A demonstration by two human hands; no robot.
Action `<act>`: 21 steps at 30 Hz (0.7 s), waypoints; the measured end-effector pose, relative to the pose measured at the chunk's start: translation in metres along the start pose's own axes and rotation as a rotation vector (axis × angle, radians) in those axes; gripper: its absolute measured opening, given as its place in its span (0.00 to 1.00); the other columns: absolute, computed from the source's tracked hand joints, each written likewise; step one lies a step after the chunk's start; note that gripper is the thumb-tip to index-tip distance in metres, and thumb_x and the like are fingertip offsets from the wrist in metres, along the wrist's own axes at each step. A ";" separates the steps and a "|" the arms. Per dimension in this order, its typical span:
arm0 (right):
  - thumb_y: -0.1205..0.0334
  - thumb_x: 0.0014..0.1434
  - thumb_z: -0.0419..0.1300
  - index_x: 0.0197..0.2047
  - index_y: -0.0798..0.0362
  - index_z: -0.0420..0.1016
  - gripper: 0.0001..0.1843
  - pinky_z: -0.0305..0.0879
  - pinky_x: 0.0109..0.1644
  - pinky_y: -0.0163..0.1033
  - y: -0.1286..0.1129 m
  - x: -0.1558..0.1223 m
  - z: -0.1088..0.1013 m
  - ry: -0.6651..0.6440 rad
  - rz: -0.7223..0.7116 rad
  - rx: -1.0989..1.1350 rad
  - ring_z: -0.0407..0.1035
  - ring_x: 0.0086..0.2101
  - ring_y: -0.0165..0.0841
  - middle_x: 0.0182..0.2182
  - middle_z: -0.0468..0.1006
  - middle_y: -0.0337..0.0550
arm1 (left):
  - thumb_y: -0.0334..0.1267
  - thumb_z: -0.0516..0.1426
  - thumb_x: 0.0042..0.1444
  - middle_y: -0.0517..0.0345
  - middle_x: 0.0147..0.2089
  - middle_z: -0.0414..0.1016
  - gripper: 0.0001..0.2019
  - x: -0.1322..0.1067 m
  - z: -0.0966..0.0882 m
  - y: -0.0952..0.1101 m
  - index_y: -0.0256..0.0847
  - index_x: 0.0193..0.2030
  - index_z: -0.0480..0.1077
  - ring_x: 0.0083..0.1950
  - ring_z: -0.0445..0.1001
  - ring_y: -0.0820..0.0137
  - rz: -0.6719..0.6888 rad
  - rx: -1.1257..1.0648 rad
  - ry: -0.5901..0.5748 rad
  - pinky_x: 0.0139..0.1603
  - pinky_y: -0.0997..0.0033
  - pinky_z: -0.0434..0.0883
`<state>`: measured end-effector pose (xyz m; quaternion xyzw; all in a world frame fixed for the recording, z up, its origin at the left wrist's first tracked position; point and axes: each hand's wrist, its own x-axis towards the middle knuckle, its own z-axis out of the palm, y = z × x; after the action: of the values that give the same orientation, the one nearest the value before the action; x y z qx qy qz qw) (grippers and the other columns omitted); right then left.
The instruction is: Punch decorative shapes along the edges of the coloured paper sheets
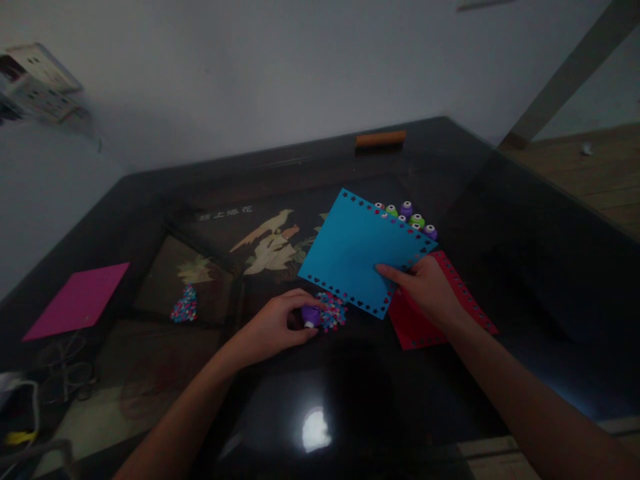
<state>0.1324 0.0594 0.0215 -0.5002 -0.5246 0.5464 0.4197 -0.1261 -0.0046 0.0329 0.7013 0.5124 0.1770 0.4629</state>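
Note:
My left hand (273, 327) is closed round a small purple paper punch (310, 315) low over the dark table. Right beside it lies a loose pile of pink, blue and white paper confetti (334, 313). Between thumb and fingers, my right hand (431, 293) pinches a blue sheet of paper (357, 243) by its lower right edge. Small shapes are punched along several of the sheet's edges. Partly under that hand rests a red sheet (416, 327), also with punched edges. Beyond the blue sheet stand several purple and green punches (417, 220), some partly hidden by it.
A pink sheet (77, 300) lies at the table's left, with cables (65, 370) near it. Another confetti heap (185, 305) sits left of centre. An orange-brown roll (381, 139) rests near the back edge by the wall. The glossy tabletop (280, 413) reflects light.

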 end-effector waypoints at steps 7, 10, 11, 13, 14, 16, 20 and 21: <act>0.57 0.48 0.67 0.37 0.53 0.77 0.13 0.75 0.33 0.41 0.000 -0.001 0.000 -0.012 0.014 -0.012 0.76 0.29 0.36 0.34 0.82 0.44 | 0.36 0.59 0.50 0.52 0.48 0.70 0.16 0.000 0.000 0.005 0.44 0.48 0.73 0.42 0.72 0.66 -0.014 0.003 0.001 0.37 0.70 0.70; 0.58 0.47 0.67 0.38 0.53 0.76 0.14 0.74 0.33 0.39 -0.001 0.000 0.000 -0.008 0.023 0.019 0.76 0.30 0.35 0.36 0.82 0.43 | 0.37 0.59 0.51 0.52 0.48 0.71 0.18 -0.001 -0.001 0.005 0.44 0.50 0.72 0.44 0.71 0.65 -0.015 0.007 -0.003 0.39 0.70 0.70; 0.58 0.47 0.67 0.38 0.52 0.76 0.14 0.73 0.33 0.39 0.000 0.000 0.000 -0.010 0.025 0.032 0.76 0.30 0.35 0.36 0.82 0.43 | 0.37 0.59 0.52 0.52 0.49 0.71 0.18 -0.001 -0.002 0.005 0.44 0.51 0.71 0.45 0.72 0.64 -0.017 0.007 0.000 0.39 0.69 0.70; 0.57 0.46 0.68 0.38 0.52 0.76 0.15 0.72 0.32 0.38 0.001 0.001 0.000 -0.011 0.028 0.047 0.75 0.28 0.33 0.34 0.82 0.42 | 0.39 0.59 0.52 0.53 0.49 0.72 0.19 -0.001 -0.002 0.003 0.44 0.53 0.70 0.45 0.72 0.64 -0.030 -0.004 0.014 0.42 0.67 0.70; 0.56 0.46 0.68 0.36 0.53 0.76 0.14 0.72 0.31 0.38 0.002 0.001 -0.001 -0.011 0.032 0.044 0.74 0.26 0.32 0.31 0.81 0.41 | 0.40 0.59 0.53 0.53 0.49 0.72 0.19 0.000 -0.003 0.002 0.44 0.53 0.69 0.45 0.72 0.64 -0.036 -0.023 0.023 0.43 0.66 0.70; 0.52 0.46 0.68 0.30 0.54 0.74 0.14 0.69 0.27 0.37 0.005 0.002 -0.001 -0.009 0.039 0.028 0.71 0.22 0.30 0.25 0.79 0.39 | 0.41 0.58 0.54 0.53 0.49 0.73 0.18 0.001 -0.003 0.000 0.42 0.52 0.69 0.46 0.72 0.65 -0.041 -0.092 0.041 0.46 0.65 0.70; 0.47 0.48 0.65 0.24 0.53 0.70 0.18 0.67 0.26 0.36 0.006 0.002 -0.002 0.000 0.019 0.060 0.66 0.20 0.28 0.19 0.73 0.36 | 0.44 0.55 0.58 0.54 0.42 0.74 0.16 0.004 -0.003 -0.004 0.39 0.49 0.68 0.40 0.73 0.67 -0.044 -0.228 0.081 0.39 0.68 0.71; 0.46 0.47 0.65 0.24 0.53 0.70 0.18 0.67 0.26 0.36 0.006 0.002 -0.001 0.005 0.017 0.075 0.66 0.19 0.28 0.19 0.73 0.35 | 0.45 0.54 0.59 0.54 0.40 0.74 0.16 0.006 -0.003 -0.005 0.38 0.49 0.68 0.38 0.72 0.68 -0.043 -0.248 0.093 0.36 0.69 0.71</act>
<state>0.1337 0.0611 0.0151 -0.4900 -0.4986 0.5676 0.4349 -0.1287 0.0018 0.0286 0.6187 0.5224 0.2615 0.5252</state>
